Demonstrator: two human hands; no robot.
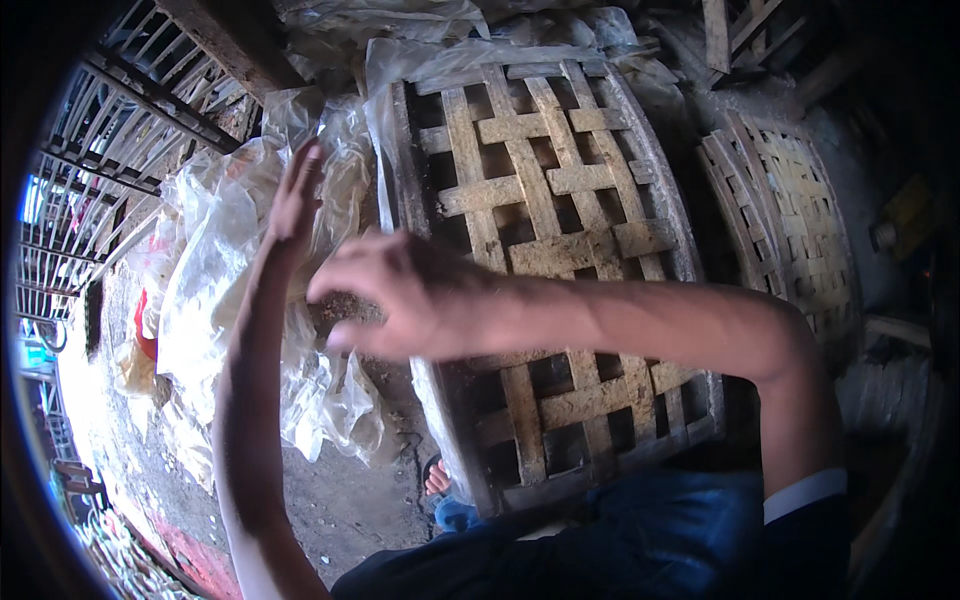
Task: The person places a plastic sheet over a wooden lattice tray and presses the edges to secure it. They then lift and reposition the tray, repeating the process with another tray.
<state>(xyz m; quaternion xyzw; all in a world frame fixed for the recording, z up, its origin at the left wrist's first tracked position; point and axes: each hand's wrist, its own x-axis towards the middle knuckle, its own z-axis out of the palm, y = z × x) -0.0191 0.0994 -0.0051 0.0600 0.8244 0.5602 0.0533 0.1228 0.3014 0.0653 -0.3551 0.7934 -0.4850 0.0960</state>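
A large woven basket (545,260) of flat bamboo strips is seen in the middle, tilted against the person's knees, with its open lattice bottom turned toward the camera. Just beside its left edge a heap of clear plastic sheets (215,270) is lying on the dirty ground.

The right hand (400,290) is stretched across the body to the left edge of the basket. Its fingers are bent loosely downward above a brownish patch at the border of plastic and basket; whether something is clamped there cannot be told, because the palm hides it. The left hand (295,195) is raised over the plastic with fingers spread apart, and nothing is held in it.

The basket is judged to be stiff but rather light, with rough, splintery strips; it is best taken by the thick rim or by hooking fingers through the square gaps. The plastic is judged to be thin, soft and slippery, easily torn, and it must be gathered in a bunch to be lifted.

A second woven basket (790,220) is standing well apart on the right. A metal grille (110,150) is running along the left side. The crumpled plastic is pressed against the basket edge and lies in the way of a clean hold there.
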